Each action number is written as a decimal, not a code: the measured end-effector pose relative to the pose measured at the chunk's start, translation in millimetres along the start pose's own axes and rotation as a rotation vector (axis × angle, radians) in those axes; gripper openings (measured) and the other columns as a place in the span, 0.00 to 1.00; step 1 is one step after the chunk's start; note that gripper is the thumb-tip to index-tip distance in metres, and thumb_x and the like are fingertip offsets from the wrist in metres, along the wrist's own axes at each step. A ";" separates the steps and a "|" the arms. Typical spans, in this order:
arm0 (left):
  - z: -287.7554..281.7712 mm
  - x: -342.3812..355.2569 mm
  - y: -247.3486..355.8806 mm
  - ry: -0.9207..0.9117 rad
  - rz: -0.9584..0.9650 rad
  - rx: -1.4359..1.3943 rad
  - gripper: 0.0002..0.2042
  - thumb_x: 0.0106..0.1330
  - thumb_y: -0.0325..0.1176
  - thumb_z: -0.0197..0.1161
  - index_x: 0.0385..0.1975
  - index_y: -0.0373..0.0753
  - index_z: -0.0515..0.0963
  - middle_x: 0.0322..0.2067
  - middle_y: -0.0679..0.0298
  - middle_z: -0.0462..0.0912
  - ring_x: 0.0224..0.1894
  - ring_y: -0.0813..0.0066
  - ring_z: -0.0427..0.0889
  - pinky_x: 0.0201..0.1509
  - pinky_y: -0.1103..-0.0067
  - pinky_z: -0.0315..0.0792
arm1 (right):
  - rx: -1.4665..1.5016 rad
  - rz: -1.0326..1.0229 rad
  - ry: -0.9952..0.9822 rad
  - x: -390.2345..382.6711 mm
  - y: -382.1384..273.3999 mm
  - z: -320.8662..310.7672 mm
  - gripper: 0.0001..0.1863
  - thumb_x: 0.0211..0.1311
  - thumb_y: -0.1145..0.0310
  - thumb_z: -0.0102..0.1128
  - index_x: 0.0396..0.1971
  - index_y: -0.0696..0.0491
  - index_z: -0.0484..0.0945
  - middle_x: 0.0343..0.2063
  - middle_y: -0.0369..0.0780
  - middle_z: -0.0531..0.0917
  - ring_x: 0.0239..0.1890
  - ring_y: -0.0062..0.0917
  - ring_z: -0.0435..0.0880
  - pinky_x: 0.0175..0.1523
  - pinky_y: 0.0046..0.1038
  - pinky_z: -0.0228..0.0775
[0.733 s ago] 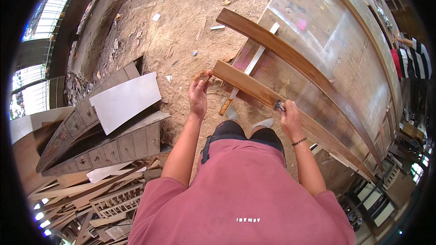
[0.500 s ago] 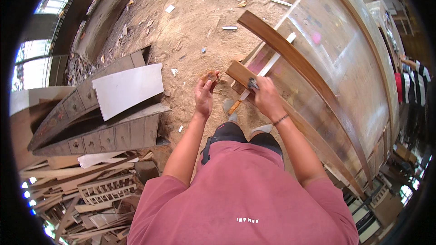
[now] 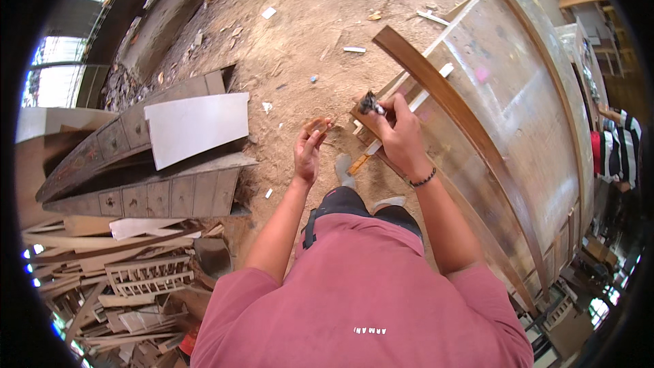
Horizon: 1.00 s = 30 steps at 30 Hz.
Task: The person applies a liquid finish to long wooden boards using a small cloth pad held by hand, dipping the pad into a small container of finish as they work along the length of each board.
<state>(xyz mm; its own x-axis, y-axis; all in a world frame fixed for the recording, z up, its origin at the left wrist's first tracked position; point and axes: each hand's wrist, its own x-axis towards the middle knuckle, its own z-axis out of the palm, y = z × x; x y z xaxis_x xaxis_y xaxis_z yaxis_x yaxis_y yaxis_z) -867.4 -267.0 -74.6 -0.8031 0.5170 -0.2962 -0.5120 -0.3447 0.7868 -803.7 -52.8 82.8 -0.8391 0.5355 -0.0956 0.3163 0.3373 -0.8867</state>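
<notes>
I'm pinching a dark wad (image 3: 368, 103) in my right hand (image 3: 405, 135) near the end of a brown board (image 3: 366, 125), while my left hand (image 3: 308, 152) is holding a small amber-brown object (image 3: 316, 125). A curved board (image 3: 444, 93) is lying just beyond, and a white panel (image 3: 197, 128) is resting on dusty, panelled woodwork (image 3: 158, 197) to my left.

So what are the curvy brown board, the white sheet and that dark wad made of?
The curved board looks like wood, perhaps varnished: it's brown and shiny. The white sheet could be thin painted board or laminate; it's flat, pale and straight-edged. The dark wad in the right hand may be crumpled cloth, judging by its bunched shape, but it's too small to be sure.
</notes>
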 end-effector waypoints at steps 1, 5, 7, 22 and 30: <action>2.6 3.7 -1.1 -0.017 -0.013 -0.004 0.22 0.77 0.39 0.58 0.67 0.38 0.70 0.63 0.52 0.79 0.66 0.65 0.77 0.72 0.72 0.66 | 0.121 0.082 -0.051 -6.1 14.4 -5.2 0.11 0.69 0.69 0.68 0.40 0.59 0.75 0.31 0.40 0.80 0.29 0.21 0.75 0.37 0.25 0.71; 15.7 8.9 2.4 -0.027 -0.020 -0.041 0.20 0.76 0.36 0.57 0.65 0.36 0.72 0.62 0.53 0.80 0.63 0.67 0.80 0.68 0.74 0.70 | 0.741 0.370 -0.119 -42.6 33.4 -35.2 0.07 0.78 0.67 0.58 0.41 0.54 0.74 0.32 0.35 0.82 0.32 0.14 0.76 0.37 0.20 0.70; 17.9 12.3 1.9 -0.046 -0.009 -0.053 0.20 0.76 0.36 0.57 0.65 0.36 0.72 0.62 0.53 0.80 0.63 0.66 0.80 0.68 0.74 0.69 | 0.880 0.457 -0.116 -56.7 28.2 -48.9 0.07 0.78 0.66 0.56 0.42 0.54 0.73 0.32 0.36 0.82 0.32 0.16 0.77 0.38 0.21 0.70; 73.2 -25.1 -9.7 -0.128 0.104 -0.047 0.21 0.78 0.38 0.57 0.66 0.37 0.71 0.61 0.53 0.80 0.61 0.67 0.80 0.67 0.74 0.70 | 1.486 0.462 -0.035 -151.3 85.9 -107.9 0.06 0.80 0.66 0.50 0.51 0.46 0.70 0.40 0.40 0.82 0.40 0.27 0.83 0.40 0.27 0.74; 103.6 -81.4 -37.8 -0.030 0.161 -0.010 0.22 0.78 0.40 0.58 0.67 0.38 0.70 0.62 0.54 0.80 0.62 0.69 0.80 0.67 0.75 0.70 | 1.457 0.398 -0.060 -202.7 126.6 -169.7 0.06 0.80 0.63 0.52 0.48 0.49 0.72 0.39 0.40 0.83 0.39 0.25 0.83 0.43 0.27 0.77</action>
<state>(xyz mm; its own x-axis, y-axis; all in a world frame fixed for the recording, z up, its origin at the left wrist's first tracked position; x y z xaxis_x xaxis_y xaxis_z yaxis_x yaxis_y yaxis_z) -751.1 -214.8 -24.1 -0.8657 0.4774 -0.1503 -0.3804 -0.4324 0.8175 -518.4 12.7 66.7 -0.8347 0.3602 -0.4165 -0.1512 -0.8772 -0.4556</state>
